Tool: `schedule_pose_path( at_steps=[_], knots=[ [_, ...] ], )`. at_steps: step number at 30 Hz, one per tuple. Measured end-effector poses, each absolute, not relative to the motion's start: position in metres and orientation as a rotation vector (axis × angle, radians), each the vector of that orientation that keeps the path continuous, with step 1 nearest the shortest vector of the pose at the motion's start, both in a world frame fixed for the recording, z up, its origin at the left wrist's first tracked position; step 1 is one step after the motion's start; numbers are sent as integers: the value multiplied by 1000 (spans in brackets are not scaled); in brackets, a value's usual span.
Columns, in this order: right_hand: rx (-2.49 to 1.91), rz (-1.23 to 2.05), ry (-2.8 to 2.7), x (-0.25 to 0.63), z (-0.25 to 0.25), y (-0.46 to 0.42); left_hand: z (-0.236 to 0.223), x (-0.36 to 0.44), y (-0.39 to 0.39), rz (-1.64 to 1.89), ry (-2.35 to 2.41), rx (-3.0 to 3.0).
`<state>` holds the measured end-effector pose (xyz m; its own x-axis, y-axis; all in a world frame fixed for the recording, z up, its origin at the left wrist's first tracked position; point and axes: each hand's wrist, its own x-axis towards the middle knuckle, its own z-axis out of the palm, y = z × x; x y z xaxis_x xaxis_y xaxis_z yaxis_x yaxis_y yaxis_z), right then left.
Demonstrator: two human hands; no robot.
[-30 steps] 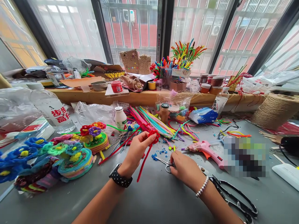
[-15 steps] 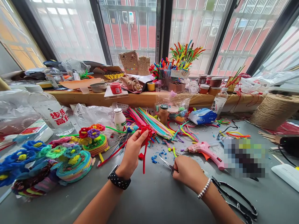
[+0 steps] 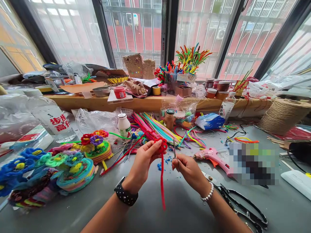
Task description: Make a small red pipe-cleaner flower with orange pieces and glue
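Red fuzzy wire, curled into a small flower (image 3: 163, 146), sits near the middle of the scene, between the person's two hands and above the grey table (image 3: 184, 215). The left hand (image 3: 143, 159) holds it: its forearm rises from the near edge, left of centre, and slants far and to the right, with a dark dotted watch strap (image 3: 125, 191) around the wrist. Thumb and forefinger reach out to the right and pinch the flower's left side, while the other fingers fold in beneath them. From the flower a long red stem (image 3: 162, 184) hangs down toward the near side, its lower end free. The right hand (image 3: 188, 167) comes in from the near right, forearm slanting far and to the left, a silvery bead bracelet (image 3: 208, 193) at the wrist. Its fingers are curled around the handles of small scissors (image 3: 174, 148), whose narrow blades point upward just right of the flower, apart from it; how far the blades are parted cannot be told. Larger black-handled scissors (image 3: 251, 204) lie to the right of that forearm, and a pink glue gun (image 3: 216, 159) rests farther off, right of the right hand.
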<state>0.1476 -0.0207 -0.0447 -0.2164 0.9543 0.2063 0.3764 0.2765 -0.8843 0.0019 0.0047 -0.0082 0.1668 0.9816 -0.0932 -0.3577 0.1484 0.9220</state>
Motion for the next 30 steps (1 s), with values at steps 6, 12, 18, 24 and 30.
schedule_pose_path(
  at_steps=[6, 12, 18, 24, 30],
  knots=[
    [-1054, 785, -1943, 140, -46, -28, -13, 6, 2, 1235, 868, 959],
    [-1108, 717, -2041, 136, -47, -30, -11, 7, 0, 1206, 908, 996],
    [-1128, 702, -1996, 136, -49, -30, -7, 10, -3, 1196, 980, 1084],
    [-1173, 658, -1935, 136, -50, -28, -8, 9, -2, 1183, 1040, 1117],
    [-1201, 586, -1866, 136, -50, -27, -7, 8, 0, 1226, 1098, 1114]
  ],
)
